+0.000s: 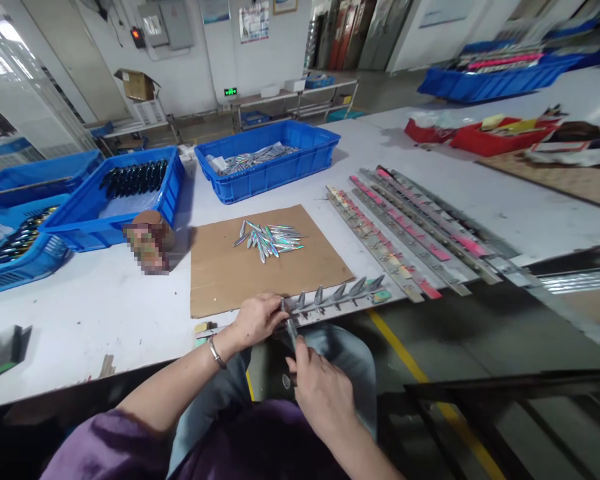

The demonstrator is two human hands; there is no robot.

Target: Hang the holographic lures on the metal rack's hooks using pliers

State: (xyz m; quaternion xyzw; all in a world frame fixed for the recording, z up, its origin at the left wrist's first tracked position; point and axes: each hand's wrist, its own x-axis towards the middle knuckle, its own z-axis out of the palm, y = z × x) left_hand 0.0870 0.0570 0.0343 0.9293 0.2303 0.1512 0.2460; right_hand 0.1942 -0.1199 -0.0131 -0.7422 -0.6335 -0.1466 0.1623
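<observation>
A narrow metal strip (pixel 310 317) lies along the table's front edge, with several grey fish-shaped lures (pixel 339 293) standing up from it in a row. My left hand (pixel 260 320) is closed at the strip's left part, its fingertips pinching a small grey lure (pixel 283 305). My right hand (pixel 325 387) grips the handles of grey pliers (pixel 292 331), whose front end reaches up to my left fingertips. The jaws are hidden there. Beyond the strip, a loose pile of shiny silver lures (pixel 270 239) rests on a brown cardboard sheet (pixel 220 280).
Several long strips with pink and yellow pieces (pixel 395 220) lie to the right. Blue trays (pixel 275 180) stand along the back and left, beside a brown rounded object (pixel 157 227). Red trays (pixel 500 139) are at the far right. A grey block (pixel 0 353) sits at left.
</observation>
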